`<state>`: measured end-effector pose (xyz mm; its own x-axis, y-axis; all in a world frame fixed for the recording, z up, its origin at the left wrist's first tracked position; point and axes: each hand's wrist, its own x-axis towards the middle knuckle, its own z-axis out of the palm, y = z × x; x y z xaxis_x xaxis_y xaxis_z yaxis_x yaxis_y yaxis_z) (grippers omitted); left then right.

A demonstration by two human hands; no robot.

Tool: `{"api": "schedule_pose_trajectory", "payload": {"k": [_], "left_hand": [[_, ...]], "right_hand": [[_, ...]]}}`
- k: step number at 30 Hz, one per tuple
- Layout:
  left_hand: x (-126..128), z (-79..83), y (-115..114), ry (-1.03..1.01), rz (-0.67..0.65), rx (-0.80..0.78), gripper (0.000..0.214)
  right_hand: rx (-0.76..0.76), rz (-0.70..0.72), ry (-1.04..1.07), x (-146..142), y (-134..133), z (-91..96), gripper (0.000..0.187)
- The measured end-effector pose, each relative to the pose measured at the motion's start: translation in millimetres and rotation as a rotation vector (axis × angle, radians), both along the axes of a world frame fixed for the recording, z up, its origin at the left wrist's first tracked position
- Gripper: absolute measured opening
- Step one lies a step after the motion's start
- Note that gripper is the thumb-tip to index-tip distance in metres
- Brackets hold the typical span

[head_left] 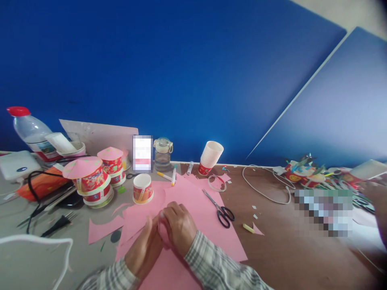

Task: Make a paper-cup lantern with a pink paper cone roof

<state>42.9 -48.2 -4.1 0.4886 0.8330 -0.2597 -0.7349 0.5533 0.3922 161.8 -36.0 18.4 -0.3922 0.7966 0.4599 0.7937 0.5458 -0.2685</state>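
Both my hands meet at the bottom centre over a spread of pink paper sheets point(193, 197). My left hand point(145, 249) and my right hand point(179, 225) are closed together round a small curled piece of pink paper point(163, 233). Black-handled scissors point(220, 209) lie on the pink paper just right of my right hand. An upturned red and white paper cup point(142, 188) stands just beyond my hands. Plaid sleeves cover both wrists.
Stacked paper cups with pink cone lids point(90, 177) stand at left, near a water bottle point(30, 133), black cables point(39, 201) and a white device point(16, 164). A leaning cup stack point(211, 157), a glass jar point(163, 154), markers point(173, 175), a white cable point(266, 189) and craft clutter point(305, 171) lie behind and right.
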Motion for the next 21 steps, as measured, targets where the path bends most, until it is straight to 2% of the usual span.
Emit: {"api": "schedule_pose_trajectory", "payload": {"k": [4, 8, 11, 16, 21], "left_hand": [[-2.3, 1.4, 1.5, 0.002, 0.004, 0.070, 0.046], [-6.7, 0.5, 5.3, -0.040, -0.074, 0.024, 0.050], [-10.2, 3.4, 9.1, -0.090, -0.122, -0.019, 0.058], [-12.7, 10.3, 12.8, -0.128, -0.147, -0.055, 0.057], [-9.1, 9.5, 9.2, -0.086, -0.134, 0.019, 0.053]], "right_hand": [[0.050, -0.038, 0.009, 3.8, 8.3, -3.8, 0.015], [0.063, -0.077, 0.015, 8.9, 12.8, -2.6, 0.014], [0.054, -0.100, 0.044, 13.2, 10.1, 5.8, 0.010], [0.020, 0.054, 0.062, 14.2, 0.1, 22.0, 0.005], [-0.038, 0.158, -0.090, 3.2, -5.8, 14.2, 0.009]]}}
